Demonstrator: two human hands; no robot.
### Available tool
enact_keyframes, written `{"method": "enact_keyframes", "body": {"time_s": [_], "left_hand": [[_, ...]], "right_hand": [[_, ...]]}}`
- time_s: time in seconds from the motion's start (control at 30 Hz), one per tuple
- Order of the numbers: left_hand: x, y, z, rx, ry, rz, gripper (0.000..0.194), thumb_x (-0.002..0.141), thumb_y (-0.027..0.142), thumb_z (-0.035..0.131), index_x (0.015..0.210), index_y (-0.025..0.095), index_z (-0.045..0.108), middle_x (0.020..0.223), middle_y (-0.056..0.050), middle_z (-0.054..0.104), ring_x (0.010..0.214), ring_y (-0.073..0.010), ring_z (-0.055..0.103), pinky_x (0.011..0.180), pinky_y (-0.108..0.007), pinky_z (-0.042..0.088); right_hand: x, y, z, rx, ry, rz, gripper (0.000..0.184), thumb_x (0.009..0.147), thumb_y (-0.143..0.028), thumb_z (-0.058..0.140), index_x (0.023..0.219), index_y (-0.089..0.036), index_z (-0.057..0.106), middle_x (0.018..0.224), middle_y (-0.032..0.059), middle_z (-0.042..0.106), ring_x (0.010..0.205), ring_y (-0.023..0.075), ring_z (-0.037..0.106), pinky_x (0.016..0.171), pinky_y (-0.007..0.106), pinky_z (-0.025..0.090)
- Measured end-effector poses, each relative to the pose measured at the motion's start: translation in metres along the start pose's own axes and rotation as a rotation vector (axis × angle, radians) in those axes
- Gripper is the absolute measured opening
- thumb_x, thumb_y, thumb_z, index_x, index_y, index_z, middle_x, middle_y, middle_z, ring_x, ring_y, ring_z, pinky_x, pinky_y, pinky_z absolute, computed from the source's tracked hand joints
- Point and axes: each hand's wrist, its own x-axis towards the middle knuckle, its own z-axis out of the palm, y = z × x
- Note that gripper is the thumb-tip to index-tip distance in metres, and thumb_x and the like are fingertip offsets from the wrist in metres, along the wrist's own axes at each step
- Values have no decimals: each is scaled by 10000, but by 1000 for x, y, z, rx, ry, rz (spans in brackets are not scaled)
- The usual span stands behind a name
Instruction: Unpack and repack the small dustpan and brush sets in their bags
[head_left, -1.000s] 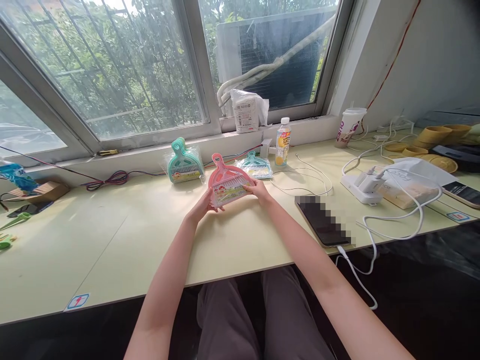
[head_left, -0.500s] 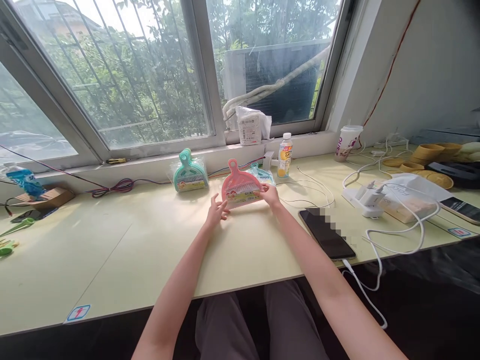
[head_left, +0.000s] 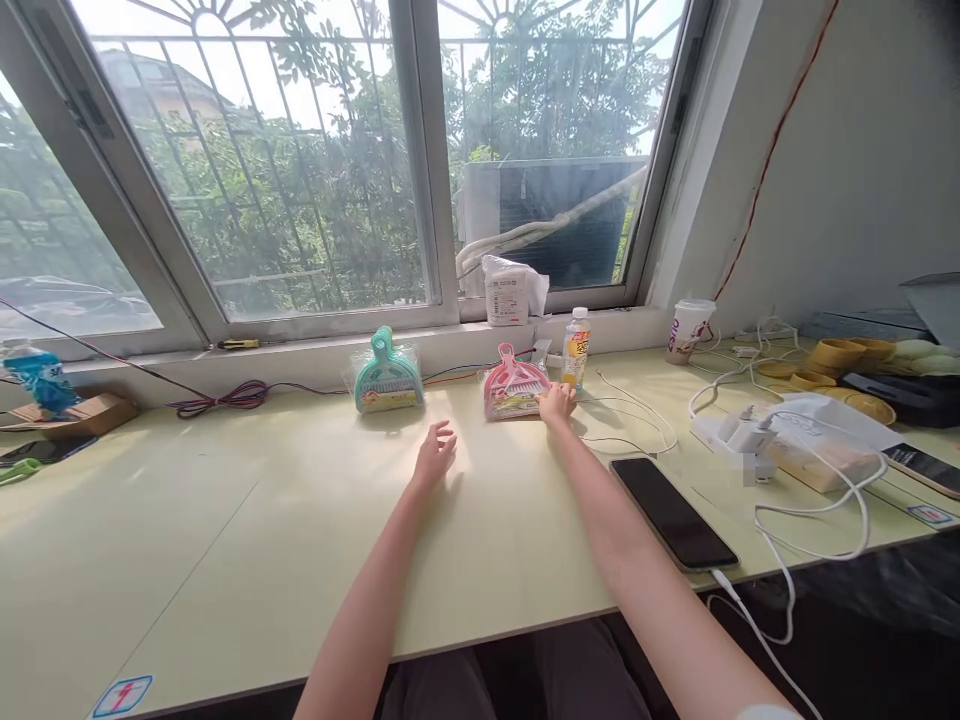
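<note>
A pink mini dustpan with a brush (head_left: 507, 388) stands upright in clear wrap near the back of the table. My right hand (head_left: 557, 402) is closed at its lower right edge, with some of the fingertips out of sight. My left hand (head_left: 436, 453) is over the table to the left, holding nothing, its fingers apart and slightly bent. Farther left, a stack of green dustpan and brush sets (head_left: 388, 380) leans by the window wall, also in clear wrap. The blue set behind the pink one can no longer be made out.
A juice bottle (head_left: 576, 348) stands just right of my right hand. A phone (head_left: 671, 512) on a white cable lies by my right forearm. Chargers (head_left: 750, 430), a paper cup (head_left: 688, 330) and loose cables are farther right. A cable bundle (head_left: 223, 400) lies at back left.
The pink dustpan has moved back and right toward the wall, with my right hand at its edge. My left hand has come off its left side. The view has tilted up.
</note>
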Motion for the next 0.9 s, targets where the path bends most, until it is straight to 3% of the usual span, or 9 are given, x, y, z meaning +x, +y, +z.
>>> {"method": "enact_keyframes", "body": {"time_s": [0.17,0.3,0.4,0.5,0.6,0.7,0.9], "left_hand": [[-3,-1,4,175,-45,112,298,843,300,573,1134,239,557,1126,-90,623,845,-193,613,785,-361,486],[-19,25,19,436,-124,277,264,883,216,477,1127,249,572,1202,-90,588,952,-231,618,811,-391,479],[-55,66,44,476,-251,461,239,920,207,424,1072,248,603,1189,-87,582,978,-229,609,837,-394,480],[-116,105,71,319,-420,554,259,955,213,382,1094,260,596,1111,-82,595,1015,-200,597,867,-355,490],[-179,119,91,233,-640,548,272,944,182,416,1150,268,571,1211,-96,565,1111,-185,573,945,-334,484],[-217,112,104,136,-718,516,383,919,123,422,1262,271,506,1320,-109,522,1233,-194,513,1039,-347,446],[-218,104,122,154,-712,406,526,963,236,406,1478,280,312,1548,-89,308,1447,-225,250,1179,-451,280]], "right_hand": [[-6,2,12,-7,35,72,344,798,-292,616,1116,-159,600,1344,207,451,1262,362,368,971,501,351],[-15,8,16,0,25,46,402,828,-318,577,1197,-163,545,1367,201,455,1282,346,365,997,479,348],[-17,9,13,27,-6,33,403,839,-319,552,1211,-168,524,1339,207,498,1268,341,400,995,486,355],[-16,9,10,80,-9,34,401,830,-303,557,1210,-184,505,1309,202,540,1259,326,433,998,489,363],[-15,10,9,122,17,24,408,817,-283,572,1208,-197,490,1307,195,551,1253,316,453,996,496,372],[-16,10,7,124,28,20,442,802,-268,596,1224,-198,484,1320,190,539,1264,319,448,988,495,384],[-22,4,-2,105,9,31,436,819,-242,596,1240,-188,492,1362,192,492,1265,319,443,976,489,389]]}}
